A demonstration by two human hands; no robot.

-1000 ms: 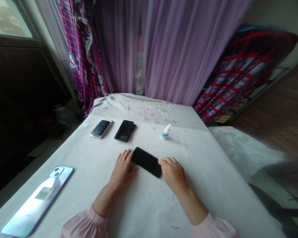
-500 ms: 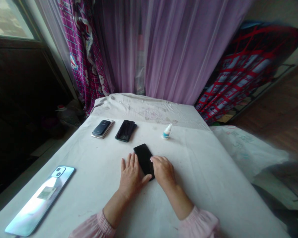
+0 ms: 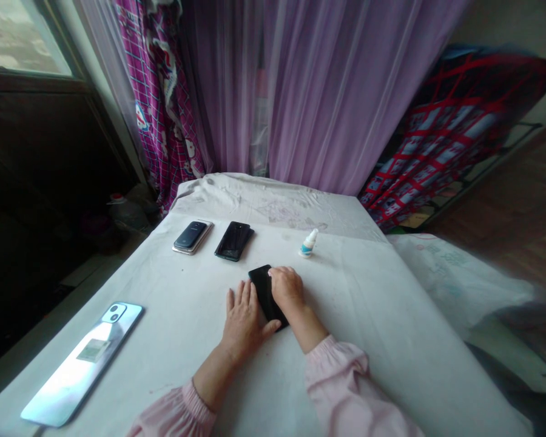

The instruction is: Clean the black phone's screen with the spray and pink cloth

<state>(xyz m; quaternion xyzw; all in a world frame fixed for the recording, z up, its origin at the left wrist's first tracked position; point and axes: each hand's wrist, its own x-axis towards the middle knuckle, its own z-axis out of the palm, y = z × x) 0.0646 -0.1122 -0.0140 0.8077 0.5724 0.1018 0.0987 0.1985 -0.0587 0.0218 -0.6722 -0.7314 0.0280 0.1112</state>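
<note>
A black smartphone (image 3: 264, 296) lies screen up, tilted, on the white-covered table. My left hand (image 3: 244, 315) rests flat along its left side, fingers stretched out and thumb across the lower corner. Over the phone's upper right part, my right hand (image 3: 287, 290) is closed with its fingertips at the screen; whatever is pinched there, if anything, is hidden. Just beyond stands a small white dropper bottle (image 3: 309, 244) with a blue label.
Farther back lie a dark phone (image 3: 190, 235) on a lighter one and a black phone (image 3: 232, 240) overlapping another. At the front left is a large silvery-blue phone (image 3: 84, 364), back up. Purple curtains (image 3: 327, 91) hang behind the table (image 3: 368, 340).
My right hand has moved up along the phone, from its right edge toward the top. My left hand keeps its place on the phone. The whole view has shifted slightly.
</note>
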